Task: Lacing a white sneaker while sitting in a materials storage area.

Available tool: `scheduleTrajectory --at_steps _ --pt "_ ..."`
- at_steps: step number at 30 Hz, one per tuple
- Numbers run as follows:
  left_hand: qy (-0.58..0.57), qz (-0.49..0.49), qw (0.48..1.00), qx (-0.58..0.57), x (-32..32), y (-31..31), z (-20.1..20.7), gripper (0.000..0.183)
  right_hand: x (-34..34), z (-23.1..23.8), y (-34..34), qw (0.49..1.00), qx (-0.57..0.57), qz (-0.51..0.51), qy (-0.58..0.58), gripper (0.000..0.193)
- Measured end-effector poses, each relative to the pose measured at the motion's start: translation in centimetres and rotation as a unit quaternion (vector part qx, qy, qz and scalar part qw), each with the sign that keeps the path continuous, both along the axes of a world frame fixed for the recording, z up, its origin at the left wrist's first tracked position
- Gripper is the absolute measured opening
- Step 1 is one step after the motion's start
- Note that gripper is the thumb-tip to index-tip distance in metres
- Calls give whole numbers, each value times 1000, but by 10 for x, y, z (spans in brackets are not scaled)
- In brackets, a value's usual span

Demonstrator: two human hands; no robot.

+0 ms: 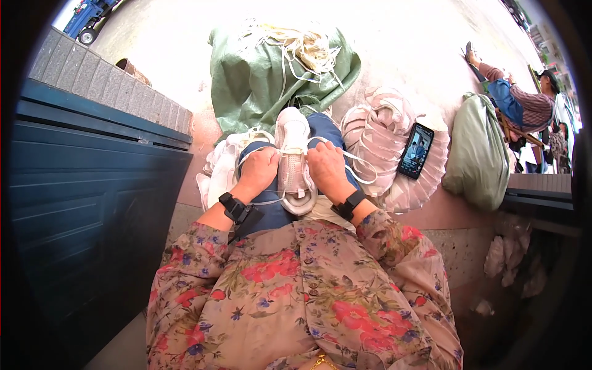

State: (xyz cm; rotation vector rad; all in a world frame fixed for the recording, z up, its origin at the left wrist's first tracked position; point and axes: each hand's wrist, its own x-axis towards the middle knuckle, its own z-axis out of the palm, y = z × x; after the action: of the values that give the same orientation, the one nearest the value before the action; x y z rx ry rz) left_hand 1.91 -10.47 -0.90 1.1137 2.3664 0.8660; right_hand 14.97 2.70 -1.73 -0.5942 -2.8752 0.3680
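Observation:
A white and pale pink sneaker point(292, 129) lies between my knees, its toe pointing away and its heel opening toward me. My left hand point(261, 165) is closed at its left side, gripping one end of a white shoelace. On the opposite side my right hand point(327, 161) pinches the same shoelace point(372, 171), which loops out to the right over my knee. Fingertips of both hands are partly hidden. Beyond the sneaker, a bundle of loose cream laces point(308, 49) rests on a green woven sack point(246, 86).
Stacked pink shoe pieces point(376, 132) lie to the right with a lit phone point(416, 150) on them. White shoes point(222, 166) are heaped left of my leg. A full green sack point(476, 151) stands farther right, near a seated person point(527, 102). A blue door point(86, 209) borders the left.

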Motion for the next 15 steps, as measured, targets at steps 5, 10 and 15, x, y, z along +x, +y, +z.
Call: scheduleTrajectory --at_steps 5,10,15 --pt "63 -10 998 0 4 6 2 15 -1 2 -1 1000 -13 9 11 11" --pt "75 30 997 -7 11 7 2 18 1 -7 4 999 -43 12 13 8" --pt "72 16 997 -28 16 10 -1 18 0 -4 5 997 -46 53 28 7"
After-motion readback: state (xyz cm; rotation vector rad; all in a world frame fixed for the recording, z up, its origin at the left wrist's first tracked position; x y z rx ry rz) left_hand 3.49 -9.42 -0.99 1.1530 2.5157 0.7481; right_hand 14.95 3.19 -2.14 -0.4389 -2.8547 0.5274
